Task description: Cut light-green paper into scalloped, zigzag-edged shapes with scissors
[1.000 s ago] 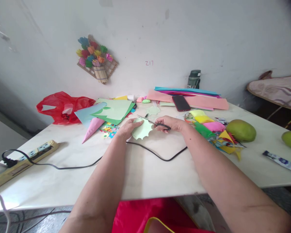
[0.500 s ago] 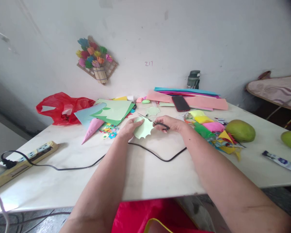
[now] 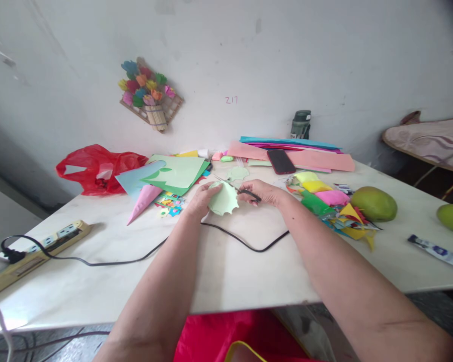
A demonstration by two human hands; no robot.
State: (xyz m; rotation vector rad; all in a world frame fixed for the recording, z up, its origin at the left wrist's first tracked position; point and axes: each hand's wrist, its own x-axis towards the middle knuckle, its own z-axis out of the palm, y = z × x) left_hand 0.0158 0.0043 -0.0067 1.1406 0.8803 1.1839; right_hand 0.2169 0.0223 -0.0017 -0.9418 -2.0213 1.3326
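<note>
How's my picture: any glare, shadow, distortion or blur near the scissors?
Head view: glare whitens the table's near-left corner; head view: a soft shadow lies beside the left forearm; head view: wide-angle stretch toward the edges, top-right corner dark; head view: the scissors' thin blades look soft against the pale green paper.

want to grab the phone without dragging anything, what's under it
Under the phone is a wide pink paper sheet, showing on both sides of it. A pale green strip meets its left edge; how far that runs underneath is covered.
</note>
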